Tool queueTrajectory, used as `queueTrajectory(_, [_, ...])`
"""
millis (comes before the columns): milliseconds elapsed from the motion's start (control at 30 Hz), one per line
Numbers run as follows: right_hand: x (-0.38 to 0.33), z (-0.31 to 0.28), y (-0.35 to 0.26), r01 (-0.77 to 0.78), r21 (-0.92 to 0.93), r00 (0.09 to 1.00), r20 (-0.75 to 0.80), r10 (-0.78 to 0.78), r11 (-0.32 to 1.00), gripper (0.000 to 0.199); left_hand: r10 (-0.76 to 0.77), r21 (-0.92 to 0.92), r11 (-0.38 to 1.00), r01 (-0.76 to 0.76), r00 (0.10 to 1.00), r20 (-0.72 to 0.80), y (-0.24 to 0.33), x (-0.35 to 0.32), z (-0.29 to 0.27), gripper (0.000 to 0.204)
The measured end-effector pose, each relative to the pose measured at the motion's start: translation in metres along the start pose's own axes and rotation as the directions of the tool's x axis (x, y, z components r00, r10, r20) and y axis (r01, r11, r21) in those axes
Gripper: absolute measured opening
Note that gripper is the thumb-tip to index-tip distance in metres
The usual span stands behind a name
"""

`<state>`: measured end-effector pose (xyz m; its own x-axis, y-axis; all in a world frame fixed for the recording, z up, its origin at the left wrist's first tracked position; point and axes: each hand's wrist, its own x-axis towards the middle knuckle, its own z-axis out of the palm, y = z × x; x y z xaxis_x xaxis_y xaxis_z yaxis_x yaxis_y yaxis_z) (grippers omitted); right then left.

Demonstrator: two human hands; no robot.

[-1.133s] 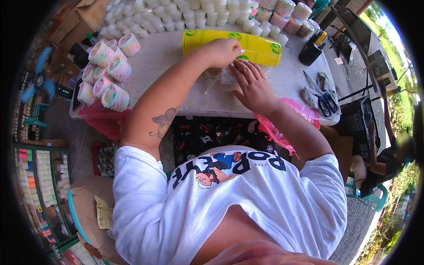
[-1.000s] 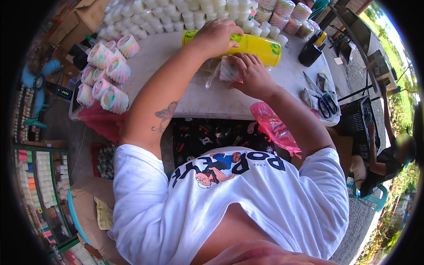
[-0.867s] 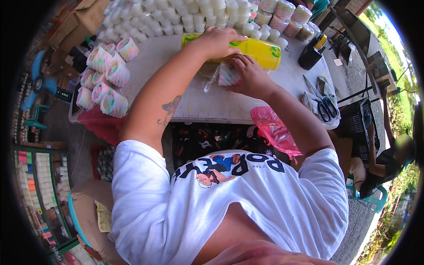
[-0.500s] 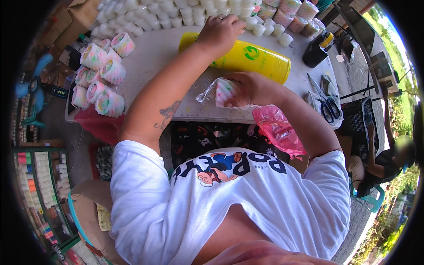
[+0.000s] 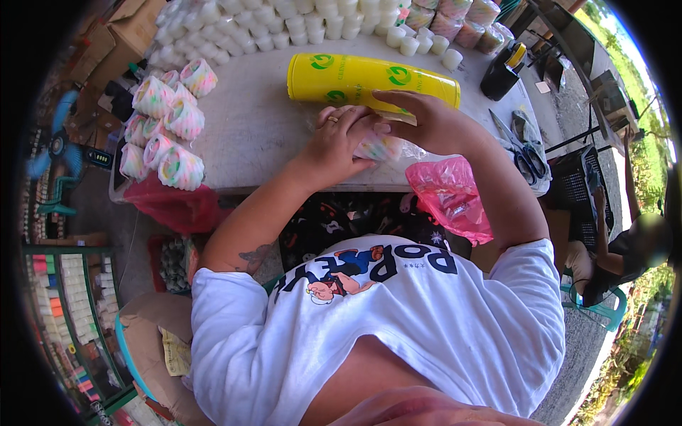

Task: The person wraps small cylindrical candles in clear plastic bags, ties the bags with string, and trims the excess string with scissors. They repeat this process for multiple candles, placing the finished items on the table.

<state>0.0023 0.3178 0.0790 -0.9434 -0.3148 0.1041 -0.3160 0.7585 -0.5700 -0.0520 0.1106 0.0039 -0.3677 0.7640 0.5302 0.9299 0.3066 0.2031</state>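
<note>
Near the front edge of the table, my left hand (image 5: 339, 140) is curled over a small pastel-striped yarn roll (image 5: 380, 148) in clear plastic film. My right hand (image 5: 420, 122) is beside it with its fingers stretched out over the left fingertips; its thumb is close to the roll, and whether it touches cannot be made out. Loose film (image 5: 412, 150) sticks out on the roll's right side. Just beyond both hands lies a large yellow roll of wrap (image 5: 369, 76) with green printing.
Stacked pastel yarn rolls (image 5: 183, 117) stand at the table's left. Many white cylindrical pieces (image 5: 249, 25) line the back. To the right are a black holder (image 5: 503, 74) and scissors (image 5: 522, 153). A pink plastic bag (image 5: 449, 195) hangs at the front edge. Another person (image 5: 618, 245) sits far right.
My left hand has come back from beyond the yellow roll to the yarn roll and closed over it. My right hand's fingers have straightened out. The yellow roll is now uncovered by the arm.
</note>
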Motion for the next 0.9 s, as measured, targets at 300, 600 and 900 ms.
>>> queueTrajectory(300, [0.027,-0.003,0.067,0.057,-0.56,0.94,-0.25,-0.234,0.827,0.033,-0.038,-0.159,0.982,0.098,0.939,0.342,-0.007,0.028,-0.023,0.072])
queueTrajectory(600, [-0.046,-0.067,0.059,-0.348,-0.533,0.854,-0.519,0.027,0.771,0.02,-0.19,-0.003,0.976,0.218,0.857,0.479,0.005,0.042,-0.025,0.08])
queueTrajectory(900, [-0.204,-0.08,0.108,-0.76,-0.254,0.648,-0.366,0.668,0.598,0.032,-0.12,-0.099,0.983,0.153,0.952,0.282,0.003,0.034,-0.013,0.077])
